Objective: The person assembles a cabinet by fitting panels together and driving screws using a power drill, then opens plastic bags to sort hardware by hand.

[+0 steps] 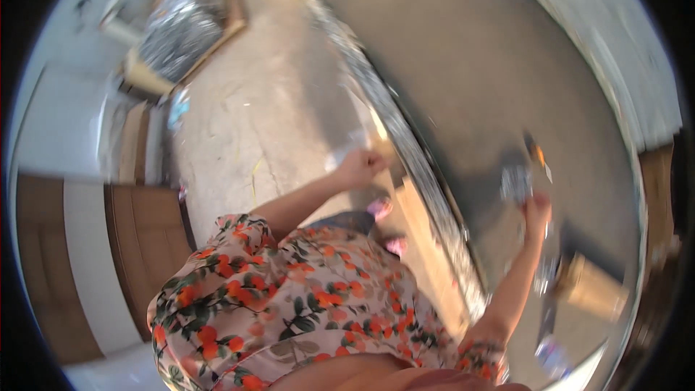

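Note:
My right hand [537, 210] reaches over the grey-brown tabletop [499, 65], fingers closed at the near edge of a small clear plastic piece [516, 183]. The exact kind of this piece is blurred. Just beyond it lies a slim black and orange tool [536, 150], with a small pale tag-like scrap beside it. My left hand [360, 168] is off the table's left side, above the floor, its fingers curled in. A pale, see-through smear shows next to that hand; whether the hand holds it cannot be made out.
An open cardboard box [594, 288] stands on the table's near right, with clear plastic [546, 274] beside it and a clear bottle-like thing [552, 357] nearer. The table's shiny wrapped edge [405, 137] runs diagonally. Silvery plastic-wrapped goods [184, 25] and cartons [145, 228] stand at left.

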Tool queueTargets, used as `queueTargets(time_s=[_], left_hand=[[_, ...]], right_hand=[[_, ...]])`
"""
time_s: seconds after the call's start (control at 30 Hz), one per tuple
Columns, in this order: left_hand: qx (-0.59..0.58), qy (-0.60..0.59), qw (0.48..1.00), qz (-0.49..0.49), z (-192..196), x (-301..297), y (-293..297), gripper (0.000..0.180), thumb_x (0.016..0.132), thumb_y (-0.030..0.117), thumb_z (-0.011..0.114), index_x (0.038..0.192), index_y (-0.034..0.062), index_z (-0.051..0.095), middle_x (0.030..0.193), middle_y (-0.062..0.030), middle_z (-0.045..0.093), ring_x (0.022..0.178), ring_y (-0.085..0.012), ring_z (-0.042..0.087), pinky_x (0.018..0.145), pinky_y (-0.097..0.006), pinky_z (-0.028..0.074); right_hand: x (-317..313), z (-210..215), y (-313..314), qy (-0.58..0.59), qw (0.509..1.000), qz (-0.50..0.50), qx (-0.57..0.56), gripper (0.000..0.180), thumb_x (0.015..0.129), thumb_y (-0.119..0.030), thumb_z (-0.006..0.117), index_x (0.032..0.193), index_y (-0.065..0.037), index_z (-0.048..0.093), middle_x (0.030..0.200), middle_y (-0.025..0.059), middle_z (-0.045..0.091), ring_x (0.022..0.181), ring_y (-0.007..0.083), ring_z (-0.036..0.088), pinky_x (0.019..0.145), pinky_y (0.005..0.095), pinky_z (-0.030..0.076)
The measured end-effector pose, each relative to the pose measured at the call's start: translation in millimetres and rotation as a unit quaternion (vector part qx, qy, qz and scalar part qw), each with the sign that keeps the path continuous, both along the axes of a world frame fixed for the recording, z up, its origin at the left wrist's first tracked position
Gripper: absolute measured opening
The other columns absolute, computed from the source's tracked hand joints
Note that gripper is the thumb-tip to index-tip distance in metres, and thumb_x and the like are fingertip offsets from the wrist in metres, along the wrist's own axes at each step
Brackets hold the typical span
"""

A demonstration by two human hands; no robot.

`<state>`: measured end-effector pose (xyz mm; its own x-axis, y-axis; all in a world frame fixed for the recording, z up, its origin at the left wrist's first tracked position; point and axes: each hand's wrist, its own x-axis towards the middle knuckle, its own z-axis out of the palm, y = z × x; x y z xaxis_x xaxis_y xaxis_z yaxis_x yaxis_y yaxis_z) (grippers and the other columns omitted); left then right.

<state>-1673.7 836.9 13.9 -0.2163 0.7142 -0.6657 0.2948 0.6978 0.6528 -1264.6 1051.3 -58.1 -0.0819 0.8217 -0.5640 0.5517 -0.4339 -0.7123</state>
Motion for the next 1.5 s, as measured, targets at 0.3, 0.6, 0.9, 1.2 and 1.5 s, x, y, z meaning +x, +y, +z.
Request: queueTargets(time_s=[0.3, 0.6, 0.9, 1.2, 1.5], left_hand=[[-0.141, 0.057, 0.977, 0.146, -5, -25, -175, 0.026, 0.087, 0.025, 0.061, 0.086, 0.0, 0.066, 0.065, -0.0005, 0.059, 0.059, -0.0057, 0.049, 0.053, -0.024, 0.042], [-0.029, 0.077, 0.974, 0.212, -50, -256, -137, 0.024, 0.087, 0.024, 0.061, 0.086, -0.0001, 0.065, 0.064, -0.0007, 0.058, 0.058, -0.0069, 0.049, 0.054, -0.025, 0.042], [0.085, 0.049, 0.939, 0.329, -58, -483, -75, 0.023, 0.088, 0.022, 0.061, 0.085, 0.0001, 0.065, 0.065, 0.0015, 0.055, 0.056, -0.0055, 0.048, 0.051, -0.022, 0.04], [0.173, 0.181, 0.938, 0.24, -46, -688, 36, 0.018, 0.086, 0.016, 0.063, 0.083, -0.0009, 0.064, 0.064, 0.0007, 0.056, 0.059, -0.006, 0.049, 0.054, -0.022, 0.041], [0.2, 0.109, 0.942, 0.245, -54, -844, 141, 0.015, 0.085, 0.015, 0.065, 0.086, 0.0001, 0.064, 0.068, -0.0003, 0.059, 0.061, -0.0071, 0.052, 0.055, -0.022, 0.042]], right_hand=[[66, 35, -57, -0.307, 0.93, -0.051, 0.193, 0.02, 0.085, -0.014, 0.057, 0.1, -0.001, 0.059, 0.084, 0.0093, 0.064, 0.068, 0.0171, 0.061, 0.056, 0.0281, 0.049], [-256, -14, -102, -0.041, 0.984, -0.063, 0.16, 0.019, 0.089, -0.014, 0.055, 0.103, -0.002, 0.059, 0.087, 0.0067, 0.063, 0.068, 0.0136, 0.059, 0.054, 0.0246, 0.046], [-577, -7, -50, 0.088, 0.973, 0.111, 0.183, 0.022, 0.091, -0.017, 0.056, 0.104, 0.001, 0.058, 0.079, 0.0043, 0.062, 0.065, 0.0086, 0.056, 0.06, 0.024, 0.048], [-801, -48, 79, 0.244, 0.961, 0.032, 0.127, 0.023, 0.093, -0.017, 0.054, 0.104, 0.002, 0.057, 0.084, 0.0053, 0.063, 0.069, 0.0078, 0.056, 0.062, 0.0213, 0.046], [-1047, 8, 212, 0.145, 0.939, 0.218, 0.222, 0.04, 0.091, -0.027, 0.056, 0.117, 0.002, 0.053, 0.091, 0.0147, 0.066, 0.074, 0.0176, 0.063, 0.066, 0.0286, 0.049]])
